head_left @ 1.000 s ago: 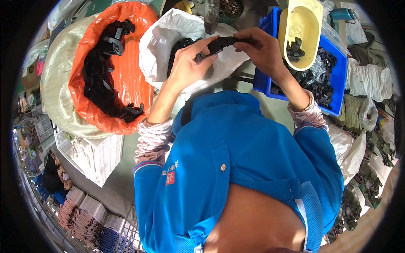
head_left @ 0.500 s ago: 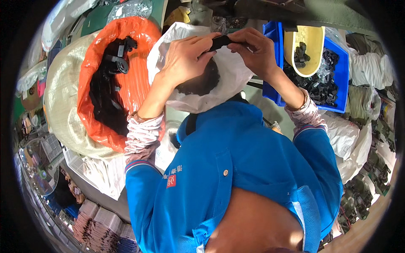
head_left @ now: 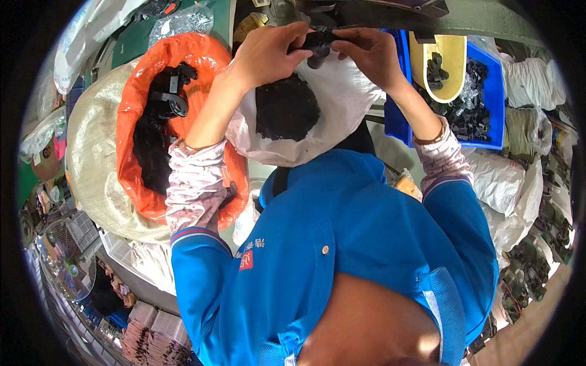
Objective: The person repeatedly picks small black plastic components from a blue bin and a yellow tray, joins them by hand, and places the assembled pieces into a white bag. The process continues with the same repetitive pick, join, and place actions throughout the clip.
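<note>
Between my two hands is a small black plastic part [head_left: 318, 41], held up beyond the far side of a white sack. My left hand [head_left: 271, 55] pinches its left end with the fingers closed. My right hand [head_left: 371, 56] has thumb and fingers closed on its right end. Below the hands, the white sack [head_left: 293, 149] stands with its mouth wide and dark material inside. The part's exact kind is not clear, as my fingers cover its ends and dark metal lies behind it.
On the left, an orange plastic bag [head_left: 131, 110] holds black parts inside a pale woven sack [head_left: 91, 134]. To the right, a blue bin [head_left: 497, 122] holds black pieces and a yellow scoop-shaped container [head_left: 455, 67]. Green machinery [head_left: 488, 27] overhangs the far edge.
Both hands have moved farther away from me with the black part, toward the machinery at the far edge. More of the white sack's inside shows below them.
</note>
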`<move>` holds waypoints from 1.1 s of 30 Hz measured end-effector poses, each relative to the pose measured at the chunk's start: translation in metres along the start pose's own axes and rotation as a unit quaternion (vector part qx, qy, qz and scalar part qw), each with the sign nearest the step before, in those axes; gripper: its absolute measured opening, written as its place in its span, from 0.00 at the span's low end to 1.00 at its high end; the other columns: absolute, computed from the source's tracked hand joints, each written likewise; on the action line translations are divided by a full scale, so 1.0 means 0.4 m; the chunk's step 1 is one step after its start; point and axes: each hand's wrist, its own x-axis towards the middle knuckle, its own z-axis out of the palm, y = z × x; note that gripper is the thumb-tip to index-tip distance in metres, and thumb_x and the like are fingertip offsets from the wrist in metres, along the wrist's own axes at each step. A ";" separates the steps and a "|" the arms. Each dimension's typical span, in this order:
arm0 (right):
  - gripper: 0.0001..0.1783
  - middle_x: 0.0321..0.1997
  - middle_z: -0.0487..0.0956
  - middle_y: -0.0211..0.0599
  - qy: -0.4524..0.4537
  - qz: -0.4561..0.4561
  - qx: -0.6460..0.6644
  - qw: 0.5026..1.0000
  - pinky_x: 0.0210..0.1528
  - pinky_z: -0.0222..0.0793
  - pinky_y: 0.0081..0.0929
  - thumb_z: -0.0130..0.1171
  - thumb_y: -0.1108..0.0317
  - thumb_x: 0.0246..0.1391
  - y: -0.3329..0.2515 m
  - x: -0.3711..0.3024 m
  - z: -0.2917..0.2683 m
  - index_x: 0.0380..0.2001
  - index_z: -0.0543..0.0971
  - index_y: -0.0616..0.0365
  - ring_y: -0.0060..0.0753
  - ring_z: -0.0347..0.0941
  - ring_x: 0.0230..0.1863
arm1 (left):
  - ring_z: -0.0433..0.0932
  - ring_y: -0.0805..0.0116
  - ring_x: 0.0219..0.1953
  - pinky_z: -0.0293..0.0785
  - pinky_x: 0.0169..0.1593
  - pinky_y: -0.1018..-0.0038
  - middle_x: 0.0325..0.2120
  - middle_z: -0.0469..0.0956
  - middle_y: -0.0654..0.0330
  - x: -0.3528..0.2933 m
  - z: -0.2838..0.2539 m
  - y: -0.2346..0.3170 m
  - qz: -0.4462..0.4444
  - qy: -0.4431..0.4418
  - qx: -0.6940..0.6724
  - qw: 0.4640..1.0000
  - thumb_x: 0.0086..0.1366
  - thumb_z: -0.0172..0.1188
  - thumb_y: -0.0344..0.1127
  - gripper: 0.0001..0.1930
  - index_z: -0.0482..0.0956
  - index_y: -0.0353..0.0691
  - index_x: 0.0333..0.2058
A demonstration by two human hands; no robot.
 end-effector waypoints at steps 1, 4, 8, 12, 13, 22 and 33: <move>0.10 0.29 0.84 0.36 -0.010 0.006 -0.025 1.000 0.31 0.75 0.19 0.66 0.73 0.54 -0.006 -0.002 0.000 0.39 0.83 0.64 0.20 0.79 0.29 | 0.73 0.54 0.24 0.70 0.30 0.67 0.22 0.73 0.56 -0.013 0.006 0.001 -0.002 0.007 -0.013 1.000 0.55 0.69 0.38 0.17 0.80 0.41 0.42; 0.12 0.30 0.83 0.37 -0.038 0.020 -0.043 0.998 0.33 0.75 0.19 0.66 0.71 0.55 -0.010 0.016 -0.018 0.41 0.82 0.66 0.19 0.78 0.29 | 0.73 0.57 0.24 0.71 0.32 0.70 0.24 0.77 0.58 -0.045 -0.013 0.006 -0.005 0.017 -0.017 1.000 0.56 0.69 0.39 0.15 0.80 0.40 0.41; 0.14 0.29 0.83 0.36 -0.018 0.033 0.042 0.998 0.32 0.75 0.19 0.67 0.68 0.55 0.014 -0.002 -0.011 0.42 0.81 0.64 0.19 0.77 0.28 | 0.72 0.67 0.23 0.71 0.32 0.73 0.27 0.80 0.60 -0.077 -0.020 0.032 -0.108 -0.002 -0.083 0.991 0.57 0.69 0.38 0.14 0.80 0.40 0.39; 0.14 0.28 0.82 0.34 -0.019 0.022 0.005 1.000 0.30 0.74 0.18 0.67 0.66 0.56 0.032 0.002 -0.018 0.40 0.81 0.65 0.19 0.77 0.27 | 0.68 0.73 0.21 0.70 0.30 0.74 0.24 0.78 0.57 -0.074 -0.027 0.036 -0.105 -0.006 -0.071 0.992 0.58 0.69 0.36 0.13 0.80 0.40 0.39; 0.14 0.28 0.82 0.34 -0.027 0.016 -0.007 0.999 0.30 0.74 0.18 0.67 0.66 0.55 0.030 0.000 -0.018 0.40 0.81 0.64 0.18 0.77 0.27 | 0.69 0.72 0.21 0.70 0.30 0.74 0.25 0.79 0.56 -0.077 -0.026 0.036 -0.101 -0.003 -0.069 0.993 0.58 0.69 0.36 0.13 0.80 0.40 0.39; 0.14 0.28 0.83 0.36 -0.020 0.009 -0.041 0.999 0.29 0.74 0.18 0.68 0.65 0.55 0.008 -0.001 -0.021 0.40 0.82 0.64 0.18 0.77 0.26 | 0.77 0.52 0.26 0.72 0.30 0.65 0.26 0.78 0.52 -0.081 -0.013 0.023 -0.012 0.057 -0.047 0.997 0.59 0.66 0.38 0.11 0.79 0.41 0.38; 0.19 0.26 0.74 0.49 -0.054 -0.207 -0.242 0.946 0.29 0.68 0.42 0.56 0.54 0.63 -0.095 -0.053 0.018 0.28 0.76 0.61 0.58 0.72 0.27 | 0.78 0.55 0.28 0.72 0.34 0.67 0.25 0.78 0.49 -0.195 -0.004 0.155 -0.118 0.025 -0.153 0.981 0.64 0.62 0.37 0.11 0.73 0.37 0.38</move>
